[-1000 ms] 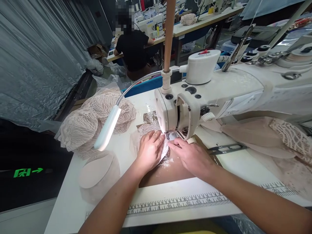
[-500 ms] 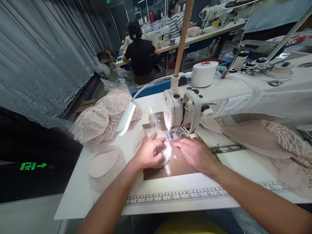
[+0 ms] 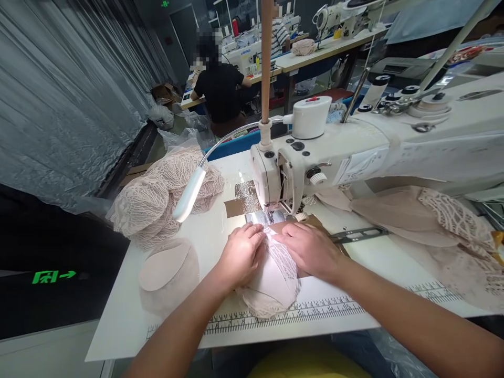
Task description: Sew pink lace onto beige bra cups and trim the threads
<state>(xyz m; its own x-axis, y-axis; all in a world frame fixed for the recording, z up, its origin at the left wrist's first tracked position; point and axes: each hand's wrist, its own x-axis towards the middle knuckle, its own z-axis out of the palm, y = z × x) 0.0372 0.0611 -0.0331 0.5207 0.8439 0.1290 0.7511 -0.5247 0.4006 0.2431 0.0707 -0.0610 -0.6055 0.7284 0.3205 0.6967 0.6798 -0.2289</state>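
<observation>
A pale pink lace bra cup (image 3: 271,281) lies on the white sewing table (image 3: 118,315), just in front of the needle of the white sewing machine (image 3: 299,157). My left hand (image 3: 241,253) presses on the cup's left side with fingers curled on the fabric. On the cup's right upper edge rests my right hand (image 3: 311,249), fingers flat and together, fingertips meeting the left hand's near the presser foot. The cup's lower rim overlaps the printed ruler (image 3: 283,315) along the table's front edge.
A heap of lace pieces (image 3: 157,197) and a stack of plain foam cups (image 3: 165,265) sit at the left. A gooseneck lamp (image 3: 189,194) hangs over them. More fabric (image 3: 433,226) and black scissors (image 3: 358,234) lie right. A person in black (image 3: 216,86) works at a far table.
The lace cup has been pulled back from under the needle toward me and now lies spread between both hands. My left hand went from bunching the fabric to pressing it down.
</observation>
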